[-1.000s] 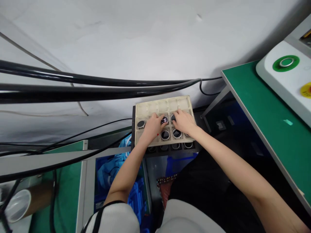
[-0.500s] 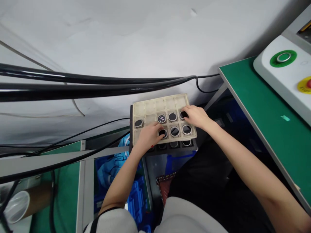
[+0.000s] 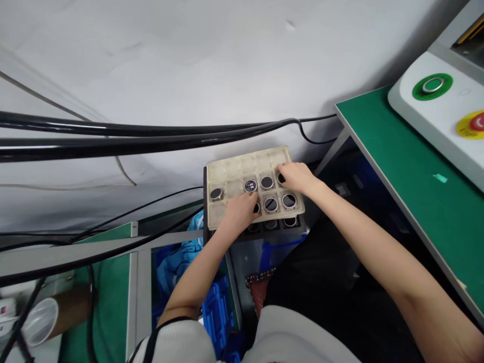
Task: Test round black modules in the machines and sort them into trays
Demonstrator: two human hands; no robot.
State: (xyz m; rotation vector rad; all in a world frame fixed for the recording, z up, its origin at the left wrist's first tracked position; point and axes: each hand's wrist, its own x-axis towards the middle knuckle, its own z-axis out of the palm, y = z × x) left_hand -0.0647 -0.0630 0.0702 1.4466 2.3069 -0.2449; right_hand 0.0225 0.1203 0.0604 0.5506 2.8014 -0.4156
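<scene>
A cream plastic tray (image 3: pixel 217 171) with square pockets holds several round strapless smartwatches. My left hand (image 3: pixel 241 214) curls over the front row, thumb and fingers closed round a watch (image 3: pixel 256 207) that it partly covers. Just behind those fingertips lies a watch with a lit face (image 3: pixel 250 186). At the tray's right end, my right hand (image 3: pixel 297 177) has its fingers closed on a dark-faced watch (image 3: pixel 281 178), which is largely hidden. Between the hands sit a watch in the middle row (image 3: pixel 266 182) and two in front, including the rightmost one (image 3: pixel 289 201).
Beneath the cream tray is a black tray (image 3: pixel 298 229) with more watches. Thick black cables (image 3: pixel 151 145) cross in front of the wall. A green bench (image 3: pixel 416 151) with a white button panel (image 3: pixel 412 108) stands right; blue crates (image 3: pixel 217 312) lie below.
My left hand has moved slightly right, covering more of its watch, its fingertips now near the lit one. My right hand stays at its watch. The view has shifted a little.
</scene>
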